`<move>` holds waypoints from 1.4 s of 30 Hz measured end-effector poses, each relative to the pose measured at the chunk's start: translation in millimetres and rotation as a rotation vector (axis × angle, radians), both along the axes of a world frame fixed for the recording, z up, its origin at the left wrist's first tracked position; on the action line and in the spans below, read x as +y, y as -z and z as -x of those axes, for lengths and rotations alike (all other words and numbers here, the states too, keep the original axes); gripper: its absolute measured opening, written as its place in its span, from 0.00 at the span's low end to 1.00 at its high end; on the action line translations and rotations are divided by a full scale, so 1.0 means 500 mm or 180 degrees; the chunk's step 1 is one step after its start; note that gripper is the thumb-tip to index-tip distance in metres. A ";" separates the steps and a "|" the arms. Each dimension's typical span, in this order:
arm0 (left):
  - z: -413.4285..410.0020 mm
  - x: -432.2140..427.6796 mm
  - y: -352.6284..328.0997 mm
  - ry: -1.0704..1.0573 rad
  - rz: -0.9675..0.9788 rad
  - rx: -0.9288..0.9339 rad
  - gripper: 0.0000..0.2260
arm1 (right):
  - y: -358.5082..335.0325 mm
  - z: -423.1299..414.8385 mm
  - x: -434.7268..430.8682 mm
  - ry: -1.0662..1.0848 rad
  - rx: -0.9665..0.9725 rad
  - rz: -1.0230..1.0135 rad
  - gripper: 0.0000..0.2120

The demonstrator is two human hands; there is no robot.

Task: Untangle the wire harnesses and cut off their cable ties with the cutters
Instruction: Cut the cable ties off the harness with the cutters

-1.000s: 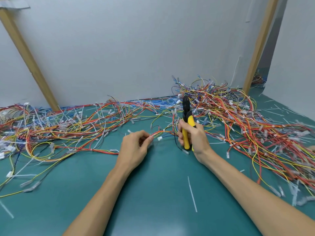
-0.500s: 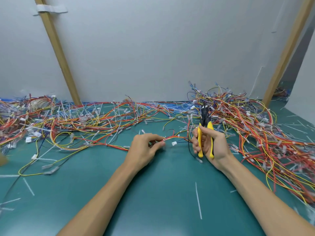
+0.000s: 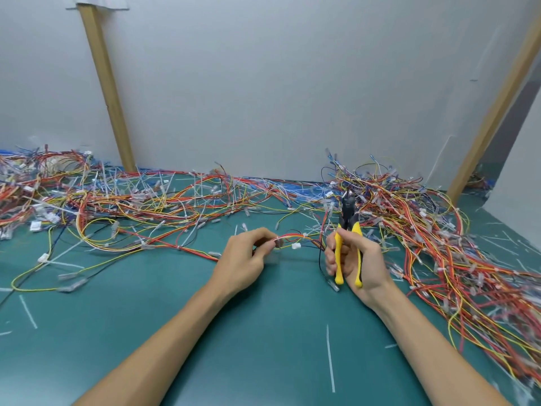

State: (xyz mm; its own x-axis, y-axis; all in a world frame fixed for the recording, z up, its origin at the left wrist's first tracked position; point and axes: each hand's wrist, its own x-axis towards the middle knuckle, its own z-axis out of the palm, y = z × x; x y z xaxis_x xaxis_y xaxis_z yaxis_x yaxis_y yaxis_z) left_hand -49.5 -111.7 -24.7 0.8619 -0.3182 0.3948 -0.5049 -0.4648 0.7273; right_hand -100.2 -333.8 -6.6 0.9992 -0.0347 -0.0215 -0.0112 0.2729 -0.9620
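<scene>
The left hand [image 3: 246, 259] pinches one red-and-yellow wire harness [image 3: 295, 238] at its fingertips, just above the tabletop [image 3: 263, 332]; the right hand [image 3: 360, 265] grips the cutters [image 3: 348, 218] upright, just beside that harness. Compared with one second ago, the yellow handles have spread apart in the palm; this suggests a cut is being prepared. No cable tie sits at the blades yet; the large tangle [image 3: 433, 230] lies further right.
</scene>
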 end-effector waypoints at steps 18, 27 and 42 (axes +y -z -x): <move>0.013 -0.005 -0.015 0.0276 0.0462 0.0328 0.09 | -0.006 0.003 0.012 -0.0084 0.0091 0.0223 0.16; 0.016 -0.007 -0.007 0.0014 0.0295 -0.0565 0.07 | -0.004 0.001 0.014 -0.0021 0.0079 0.0271 0.16; 0.020 0.004 -0.013 -0.0176 -0.0112 -0.0802 0.08 | -0.004 0.000 0.013 0.0007 0.0118 0.0321 0.17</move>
